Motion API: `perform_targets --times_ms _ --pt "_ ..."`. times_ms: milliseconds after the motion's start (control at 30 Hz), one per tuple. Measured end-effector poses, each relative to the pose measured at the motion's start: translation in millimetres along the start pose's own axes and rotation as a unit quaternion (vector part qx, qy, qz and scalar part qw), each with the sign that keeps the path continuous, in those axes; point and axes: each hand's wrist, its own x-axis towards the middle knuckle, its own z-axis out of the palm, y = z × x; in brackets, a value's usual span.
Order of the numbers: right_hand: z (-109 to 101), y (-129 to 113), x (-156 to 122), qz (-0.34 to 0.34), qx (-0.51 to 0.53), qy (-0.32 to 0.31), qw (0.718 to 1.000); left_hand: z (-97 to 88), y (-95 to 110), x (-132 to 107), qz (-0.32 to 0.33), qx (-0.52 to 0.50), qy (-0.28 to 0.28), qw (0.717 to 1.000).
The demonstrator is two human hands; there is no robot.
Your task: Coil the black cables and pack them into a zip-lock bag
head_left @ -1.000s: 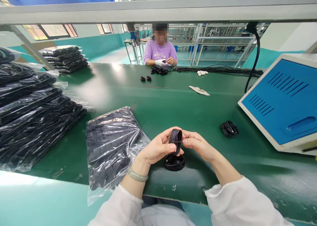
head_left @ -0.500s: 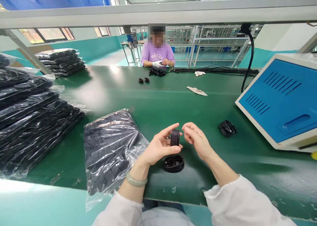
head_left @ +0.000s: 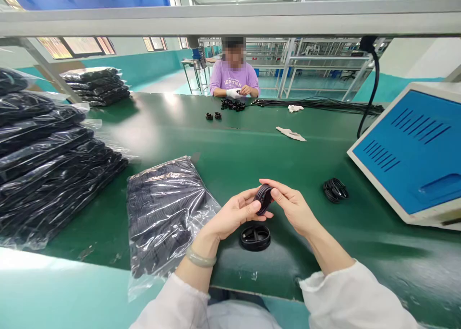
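Note:
A small black coiled cable (head_left: 264, 198) is held up between my two hands, above the green table. My left hand (head_left: 236, 213) grips the coil's left side, with the thumb in front and the fingers behind. On its right edge, my right hand (head_left: 290, 203) pinches the coil between thumb and fingertips. Just below them, a second black cable coil (head_left: 255, 237) lies on the table, a connector end visible inside its loop. Farther right rests another black cable coil (head_left: 335, 190), close to the blue and white machine.
A clear bag of black coils (head_left: 165, 213) lies left of my hands, beside a tall bag stack (head_left: 46, 161). The blue machine (head_left: 414, 146) stands at right. Across the table (head_left: 223, 146), a person (head_left: 235, 77) handles small black pieces. A metal beam (head_left: 230, 21) crosses above.
My right hand has moved in and taken hold of the coil, which was in my left hand alone. The coil has turned, so its loop opening now faces me more. The view has shifted slightly.

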Motion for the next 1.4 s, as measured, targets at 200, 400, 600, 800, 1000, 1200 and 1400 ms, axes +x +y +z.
perform_targets --times_ms 200,400,600,800,1000,1200,1400 --pt "6.3 -0.9 -4.9 -0.125 -0.138 0.094 0.978 3.4 0.4 0.7 0.005 0.004 0.021 1.0" --pt "11.1 1.0 -7.7 -0.172 -0.176 0.021 0.969 7.2 -2.4 4.5 0.042 0.035 0.099 0.994" --pt "6.4 5.2 -5.4 -0.162 -0.162 -0.006 0.973 5.8 -3.0 3.8 0.033 0.053 0.077 0.995" --pt "0.0 0.4 -6.0 -0.027 -0.008 -0.088 0.996 2.3 -4.7 3.7 0.039 0.046 0.058 0.996" --pt "-0.3 -6.5 -7.3 0.069 0.15 -0.156 0.974 1.4 -2.4 2.0 0.038 0.036 0.051 0.997" --pt "-4.4 -7.4 -3.3 0.078 0.065 -0.136 0.985 3.1 6.7 -2.7 0.025 -0.014 0.019 0.999" --pt "3.1 0.7 -0.5 0.148 0.098 -0.068 0.982 -1.5 6.1 -5.4 0.011 -0.11 -0.052 0.993"
